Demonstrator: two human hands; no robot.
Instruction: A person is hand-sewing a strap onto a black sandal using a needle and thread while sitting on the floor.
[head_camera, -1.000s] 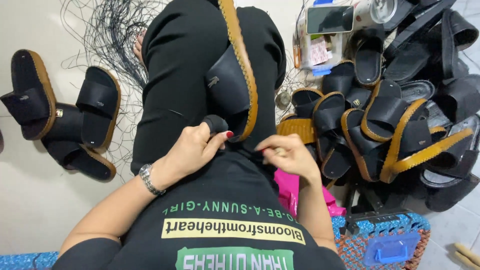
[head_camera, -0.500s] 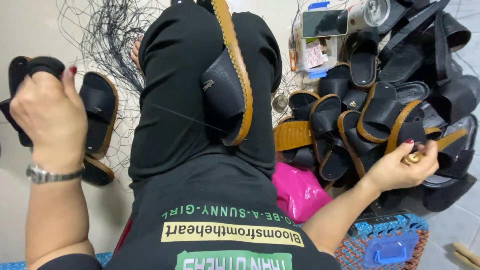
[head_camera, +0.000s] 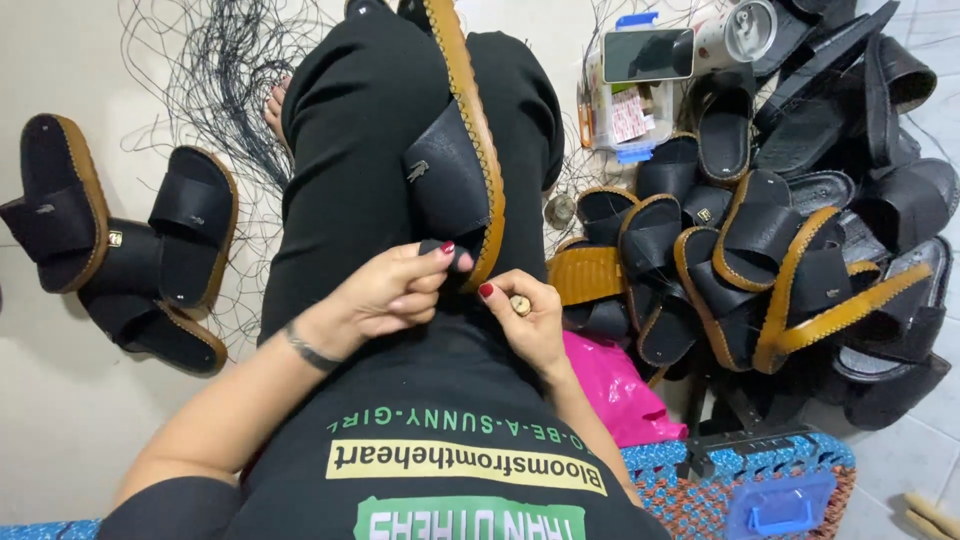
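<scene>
Lap: both hands (head_camera: 385, 295) (head_camera: 525, 320) pinch sandal (head_camera: 460, 170) heel edge

A person sits on the floor with a black sandal (head_camera: 455, 170) lying on their lap. The sandal has a brown edge and stands on its side. The left hand (head_camera: 385, 290) pinches the near end of the sandal with its fingertips. The right hand (head_camera: 525, 320) is just beside it and holds a small round wooden tool (head_camera: 520, 305) by the sandal's edge. A big pile of sandals (head_camera: 770, 240) lies on the right. Three more black sandals (head_camera: 120, 250) lie on the left. Thin black threads (head_camera: 215, 80) are spread on the floor. A pink bag (head_camera: 610, 385) sits near the right arm.
</scene>
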